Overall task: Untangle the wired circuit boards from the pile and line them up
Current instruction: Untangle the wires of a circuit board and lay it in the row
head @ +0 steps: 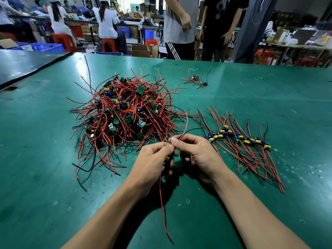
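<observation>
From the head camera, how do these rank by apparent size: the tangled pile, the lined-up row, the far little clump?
1. pile
2. row
3. clump, clearly smallest, though it lies farthest from the camera, which shrinks it somewhat.

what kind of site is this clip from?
Likely an electronics assembly workshop: a green-matted bench with a pile of wired circuit boards, seated workers at benches behind, and blue crates.

My left fingers (161, 149) hide nearly all of the small red-wired circuit board (167, 158), leaving its shape untellable.
</observation>
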The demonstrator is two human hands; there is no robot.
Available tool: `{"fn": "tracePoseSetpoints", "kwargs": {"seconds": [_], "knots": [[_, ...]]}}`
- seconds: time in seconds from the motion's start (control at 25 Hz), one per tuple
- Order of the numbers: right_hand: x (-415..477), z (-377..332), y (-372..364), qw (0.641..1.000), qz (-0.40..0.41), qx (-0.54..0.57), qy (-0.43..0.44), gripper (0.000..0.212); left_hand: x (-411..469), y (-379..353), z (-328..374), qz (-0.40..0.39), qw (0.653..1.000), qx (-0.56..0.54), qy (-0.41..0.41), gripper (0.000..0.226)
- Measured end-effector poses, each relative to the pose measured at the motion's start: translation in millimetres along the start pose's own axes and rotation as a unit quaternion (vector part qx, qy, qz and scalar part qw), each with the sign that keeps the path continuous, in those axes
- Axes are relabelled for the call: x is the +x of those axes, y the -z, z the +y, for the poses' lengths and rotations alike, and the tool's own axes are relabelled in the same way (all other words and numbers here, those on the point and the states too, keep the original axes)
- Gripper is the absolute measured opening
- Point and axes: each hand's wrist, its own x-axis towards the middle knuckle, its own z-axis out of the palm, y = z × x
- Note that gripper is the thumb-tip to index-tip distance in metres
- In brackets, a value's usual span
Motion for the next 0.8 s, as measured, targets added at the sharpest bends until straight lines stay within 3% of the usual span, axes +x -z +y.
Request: {"fn": "tracePoseSetpoints", "kwargs": {"seconds": [0.2,0.4,0.52,0.68,0.8], "knots": [[13,4,4,0.989,0.132,-0.019,0.069,0.014,-1,-2,0,-0.018,0.999,0.036,-0.023,0.029],[20,5,13,0.97,0.207,-0.063,0.114,0.03,0,-4,-3,-0.038,0.996,0.081,-0.03,0.027],[16,4,11,0.985,0.163,-0.027,0.048,0.034,2,-5,-6,-0.024,0.996,0.083,-0.03,0.024],[3,3,6,0.999,0.002,-0.024,-0.045,0.028,3,-3,-9,0.006,0.997,0.062,-0.037,0.025],[0,2,4,0.996,-0.005,-0.063,-0.058,0.021,4,0,-9,0.028,0.994,0.092,-0.054,0.026]]}}
